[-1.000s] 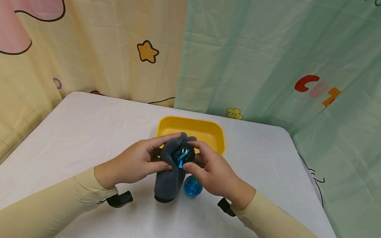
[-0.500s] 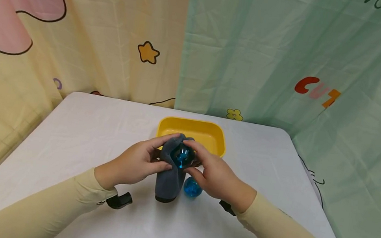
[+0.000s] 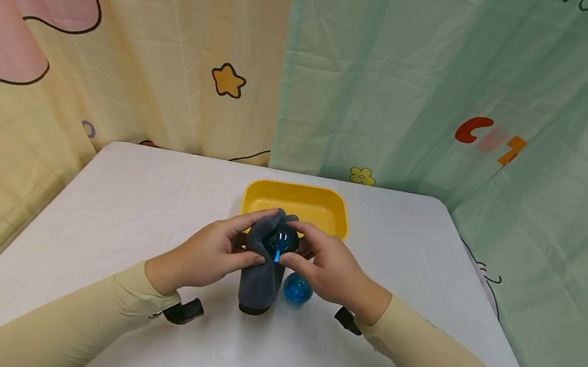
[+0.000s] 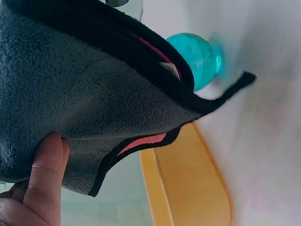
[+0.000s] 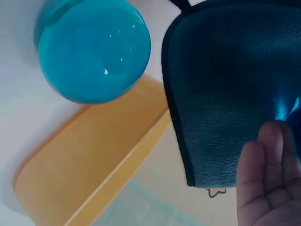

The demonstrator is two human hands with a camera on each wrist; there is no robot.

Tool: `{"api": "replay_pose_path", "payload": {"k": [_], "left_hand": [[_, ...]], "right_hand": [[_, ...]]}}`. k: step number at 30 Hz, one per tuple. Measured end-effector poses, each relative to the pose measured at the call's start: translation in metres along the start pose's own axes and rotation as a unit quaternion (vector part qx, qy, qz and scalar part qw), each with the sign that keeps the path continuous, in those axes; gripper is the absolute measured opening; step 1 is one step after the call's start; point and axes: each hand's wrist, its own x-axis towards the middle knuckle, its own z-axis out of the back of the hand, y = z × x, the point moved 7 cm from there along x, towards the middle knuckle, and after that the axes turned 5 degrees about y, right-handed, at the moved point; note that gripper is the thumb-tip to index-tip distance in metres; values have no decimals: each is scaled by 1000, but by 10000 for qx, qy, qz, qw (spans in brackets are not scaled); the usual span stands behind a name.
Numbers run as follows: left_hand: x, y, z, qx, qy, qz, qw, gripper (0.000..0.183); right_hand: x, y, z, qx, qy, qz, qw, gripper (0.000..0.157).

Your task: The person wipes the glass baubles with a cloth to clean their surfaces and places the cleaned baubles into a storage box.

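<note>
Gray cloth is held up in front of two big things, a yellow curtain and a green curtain, both with stars on them. Next comes the white table, under it all. A yellow tray sits toward the table's far side, just past the cloth. I see the cloth is fuzzy, with black edges and some pink peeking out from inside. One end hangs down toward the person, and I cannot tell if it touches the table. The left hand pinches the cloth, thumb on the near side and pointing finger up top. The right hand grips a shiny dark blue ball with thumb and pointing finger. The cloth curls around one side of that ball. A brighter blue ball sits on the table, just beside the cloth's hanging end.
</note>
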Motion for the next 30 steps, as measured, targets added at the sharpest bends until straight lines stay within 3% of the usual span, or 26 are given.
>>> {"api": "replay_pose_path", "payload": {"k": [7,13,19,24,30], "left_hand": [[1,4,4,-89,-97,26,9999,74],[2,5,4,-170,-75,30,9998,74],[2,3,3,-75,-30,59,9999,74],[1,0,1,-10,-20,32,10000,74],[1,2,0,-65,41,-15,10000,73]], "right_hand": [[0,9,-1,-570,87,293,9979,82],[1,11,2,-887,96,487,9948,73],[2,3,3,-616,221,220,9976,73],[2,-3,2,-68,138,-17,9999,69],[1,0,1,4,-32,217,9998,63]]}}
